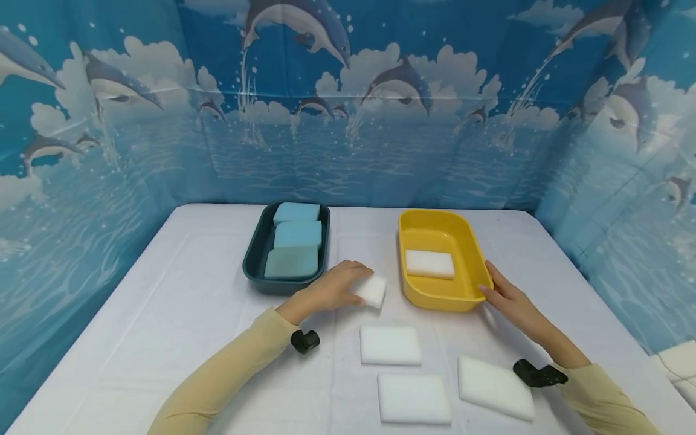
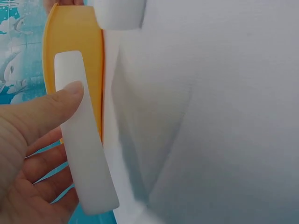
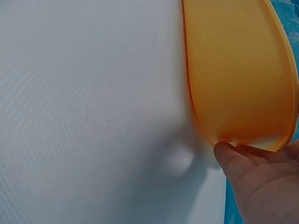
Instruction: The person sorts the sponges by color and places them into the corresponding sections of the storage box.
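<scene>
My left hand point(image 1: 331, 289) pinches a white sponge block point(image 1: 372, 290) between thumb and fingers, left of the yellow tray point(image 1: 473, 257). In the left wrist view the thumb point(image 2: 74, 91) presses one face of the held sponge point(image 2: 86, 149), with the fingers behind it. My right hand point(image 1: 511, 305) grips the yellow tray at its near right side, thumb and fingers at the rim. One white sponge point(image 1: 429, 264) lies inside this tray. The right wrist view shows the thumb point(image 3: 224, 156) against the tray's wall point(image 3: 240, 70).
A dark green tray point(image 1: 249, 261) at the back left holds blue sponges point(image 1: 298, 234) and a greener one point(image 1: 292, 263). White sponges lie on the near tablecloth: one point(image 1: 390, 345) in the middle, another point(image 1: 414, 399) nearer, a third point(image 1: 495, 388) by the right wrist. A dolphin-print curtain point(image 1: 348, 151) surrounds the table.
</scene>
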Available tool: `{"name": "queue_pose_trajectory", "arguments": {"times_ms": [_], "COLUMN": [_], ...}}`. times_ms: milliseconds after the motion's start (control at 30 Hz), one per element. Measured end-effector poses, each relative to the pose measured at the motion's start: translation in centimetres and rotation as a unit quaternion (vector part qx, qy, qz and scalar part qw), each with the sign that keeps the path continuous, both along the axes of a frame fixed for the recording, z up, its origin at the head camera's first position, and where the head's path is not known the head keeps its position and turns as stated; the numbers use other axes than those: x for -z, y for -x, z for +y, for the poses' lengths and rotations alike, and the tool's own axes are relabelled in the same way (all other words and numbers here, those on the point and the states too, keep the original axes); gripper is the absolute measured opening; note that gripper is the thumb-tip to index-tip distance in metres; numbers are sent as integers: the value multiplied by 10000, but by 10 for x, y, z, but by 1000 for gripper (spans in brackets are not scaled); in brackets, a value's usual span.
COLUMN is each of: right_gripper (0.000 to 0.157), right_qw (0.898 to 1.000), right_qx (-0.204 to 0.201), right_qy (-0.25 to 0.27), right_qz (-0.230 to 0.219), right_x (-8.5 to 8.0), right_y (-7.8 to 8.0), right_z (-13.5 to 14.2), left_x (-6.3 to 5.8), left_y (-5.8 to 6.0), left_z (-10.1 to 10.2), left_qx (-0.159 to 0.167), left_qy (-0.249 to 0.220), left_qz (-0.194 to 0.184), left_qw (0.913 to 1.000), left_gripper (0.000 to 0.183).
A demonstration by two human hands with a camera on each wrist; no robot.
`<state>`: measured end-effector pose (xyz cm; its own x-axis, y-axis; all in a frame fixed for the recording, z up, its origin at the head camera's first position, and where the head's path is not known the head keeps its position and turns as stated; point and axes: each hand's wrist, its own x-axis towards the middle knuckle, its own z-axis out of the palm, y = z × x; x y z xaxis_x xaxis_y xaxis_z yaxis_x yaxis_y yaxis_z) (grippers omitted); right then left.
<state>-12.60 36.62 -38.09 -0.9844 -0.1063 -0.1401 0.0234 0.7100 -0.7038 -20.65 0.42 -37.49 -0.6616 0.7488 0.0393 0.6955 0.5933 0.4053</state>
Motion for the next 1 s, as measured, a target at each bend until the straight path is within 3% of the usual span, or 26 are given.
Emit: {"name": "queue_pose_trajectory", "arguments": {"times_ms": [467,1000], "right_gripper": [73,73], "right_qw": [10000,10000], "right_qx": [22,-36], "right_qy": [-2,-18], "right_qz": [21,50], "right_x": [-2,-1], "right_y": [-5,-1], "right_z": [-4,-3], "left_x": [-24,-32], "left_y": [10,15], "left_z": [15,29], "left_qx": [-7,-137], "left_qy": [-61,-160], "left_qz": [-32,-147], "left_qw": [10000,9997], "left_gripper": [61,62]}}
